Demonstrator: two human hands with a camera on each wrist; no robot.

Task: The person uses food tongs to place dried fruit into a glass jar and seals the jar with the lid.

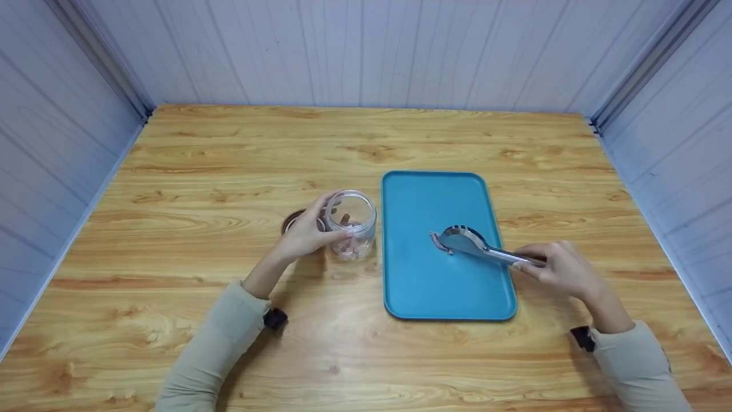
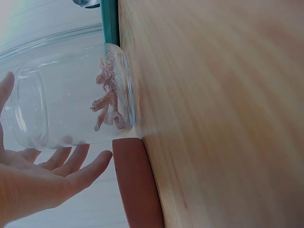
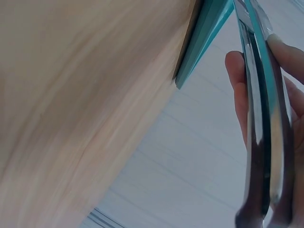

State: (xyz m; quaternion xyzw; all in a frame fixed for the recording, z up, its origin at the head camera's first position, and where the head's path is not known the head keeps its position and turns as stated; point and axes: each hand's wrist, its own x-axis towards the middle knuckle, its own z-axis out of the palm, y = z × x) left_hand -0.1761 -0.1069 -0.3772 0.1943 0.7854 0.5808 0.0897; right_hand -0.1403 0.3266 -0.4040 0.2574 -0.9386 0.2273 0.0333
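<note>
A clear glass jar [image 1: 353, 224] with brownish pieces in its bottom stands on the wooden table [image 1: 229, 171], left of a teal tray [image 1: 423, 274]. My left hand [image 1: 307, 233] is cupped at the jar's left side. In the left wrist view, the fingers of that hand [image 2: 42, 180] are spread and nearly straight beside the jar [image 2: 71, 95]. A brown lid [image 2: 135, 185] lies behind the hand. My right hand [image 1: 557, 266] pinches the handle of metal tongs [image 1: 474, 243], whose head rests on the tray. The right wrist view shows the tongs [image 3: 259, 118] pressed together between the fingers [image 3: 237, 80].
White panelled walls [image 1: 366, 51] enclose the table on the left, back and right. The tray's edge [image 3: 204, 33] shows in the right wrist view and its corner [image 2: 110, 21] in the left wrist view. Nothing but the tongs lies on the tray.
</note>
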